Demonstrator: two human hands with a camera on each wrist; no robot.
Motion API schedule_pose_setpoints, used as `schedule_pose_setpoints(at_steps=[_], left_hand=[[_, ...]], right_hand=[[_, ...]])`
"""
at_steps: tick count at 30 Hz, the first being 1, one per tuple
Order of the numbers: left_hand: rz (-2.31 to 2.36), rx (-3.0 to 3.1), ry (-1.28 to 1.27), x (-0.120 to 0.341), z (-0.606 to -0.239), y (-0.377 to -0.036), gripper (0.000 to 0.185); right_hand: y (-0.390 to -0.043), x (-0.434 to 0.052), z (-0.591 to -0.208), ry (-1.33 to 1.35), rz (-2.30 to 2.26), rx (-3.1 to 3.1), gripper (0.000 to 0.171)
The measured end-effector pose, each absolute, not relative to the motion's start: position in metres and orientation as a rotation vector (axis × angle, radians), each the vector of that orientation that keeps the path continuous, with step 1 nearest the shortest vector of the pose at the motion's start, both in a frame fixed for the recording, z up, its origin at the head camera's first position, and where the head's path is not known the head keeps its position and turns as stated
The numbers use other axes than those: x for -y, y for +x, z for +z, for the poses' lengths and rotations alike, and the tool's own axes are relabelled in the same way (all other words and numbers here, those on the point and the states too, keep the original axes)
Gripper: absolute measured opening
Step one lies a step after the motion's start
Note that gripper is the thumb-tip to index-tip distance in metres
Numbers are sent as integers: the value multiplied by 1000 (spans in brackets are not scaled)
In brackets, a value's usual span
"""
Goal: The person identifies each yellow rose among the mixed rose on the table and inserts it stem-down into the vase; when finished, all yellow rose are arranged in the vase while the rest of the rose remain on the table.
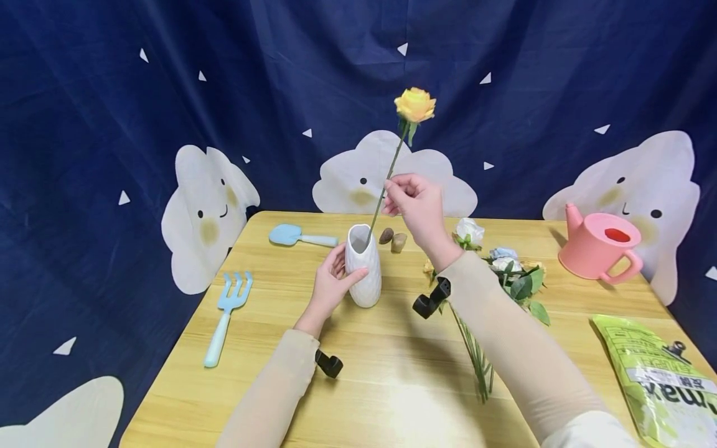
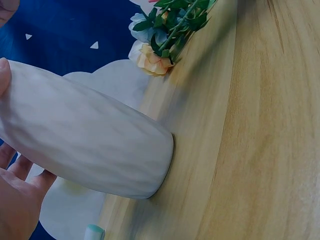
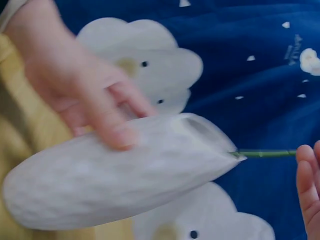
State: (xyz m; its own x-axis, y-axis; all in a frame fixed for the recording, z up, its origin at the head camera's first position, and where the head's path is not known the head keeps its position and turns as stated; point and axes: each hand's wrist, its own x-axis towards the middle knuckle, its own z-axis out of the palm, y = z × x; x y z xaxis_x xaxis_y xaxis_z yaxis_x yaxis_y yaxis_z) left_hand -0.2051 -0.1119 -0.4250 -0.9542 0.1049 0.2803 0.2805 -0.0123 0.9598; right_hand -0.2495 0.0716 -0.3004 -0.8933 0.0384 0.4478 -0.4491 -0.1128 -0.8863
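A white textured vase [image 1: 366, 280] stands on the wooden table, and my left hand [image 1: 332, 281] grips it from the left with the thumb across its front. Above the vase my right hand [image 1: 416, 205] pinches the long green stem of a yellow rose [image 1: 415, 106]. The bloom points up, and the stem's lower end is at the vase's mouth, its tip hidden inside the rim. In the right wrist view the stem [image 3: 267, 153] runs from the rim to my right fingertips. The left wrist view has the vase's base [image 2: 150, 170] on the tabletop.
Right of the vase lies a bunch of flowers [image 1: 512, 267]. A pink watering can [image 1: 596, 249] and a green bag [image 1: 663, 386] with a clip are farther right. A blue trowel [image 1: 287, 234], a blue hand fork [image 1: 224, 317] and two stones [image 1: 398, 242] lie around the vase.
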Motion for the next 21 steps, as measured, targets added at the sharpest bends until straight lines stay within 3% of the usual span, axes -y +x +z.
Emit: schedule_pose_setpoints(at_steps=[14,21], left_hand=[[-2094,2142,-437,113,-425,-205,65],[-2100,2141,-434,112,-424,-205,65]], right_hand=[[-240,-62,-331,638,1912,2372,16],[-237,-79,-351,626,1907,2400,18]])
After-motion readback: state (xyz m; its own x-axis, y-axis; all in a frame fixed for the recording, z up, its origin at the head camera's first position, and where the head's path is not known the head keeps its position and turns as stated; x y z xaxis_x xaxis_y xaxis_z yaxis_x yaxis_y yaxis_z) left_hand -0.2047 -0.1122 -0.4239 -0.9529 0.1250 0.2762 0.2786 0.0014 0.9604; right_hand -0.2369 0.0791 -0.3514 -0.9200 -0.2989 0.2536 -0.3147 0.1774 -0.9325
